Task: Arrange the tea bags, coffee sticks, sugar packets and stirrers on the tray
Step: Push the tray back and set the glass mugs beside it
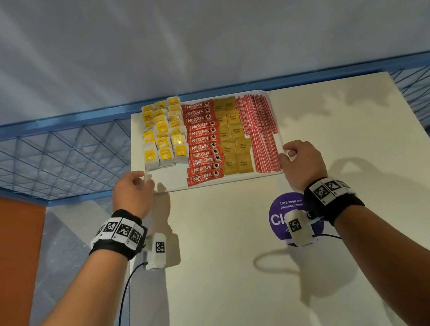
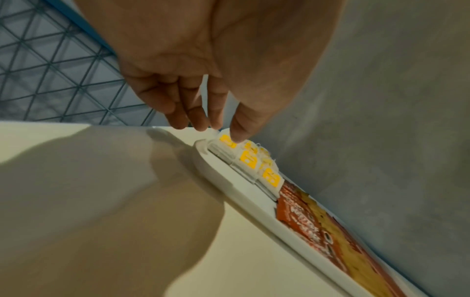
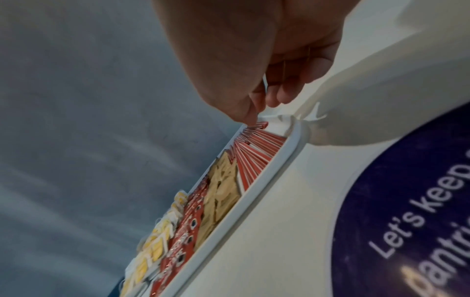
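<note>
Head view: tray (image 1: 173,186) fully stocked, four tidy columns; left hand (image 1: 131,188), right hand (image 1: 302,160) fingers curled gripping tray sides; arranging looks done.

Head view: from above, looking forward and down over both forearms at the bench (image 1: 344,144) and whole tray (image 1: 173,186). Left wrist view: low, close, along the fingers (image 2: 193,112) at the tray's (image 2: 229,186) near left corner. Right wrist view: likewise at the tray's (image 3: 254,199) near right corner. Tray shared by all.
</note>
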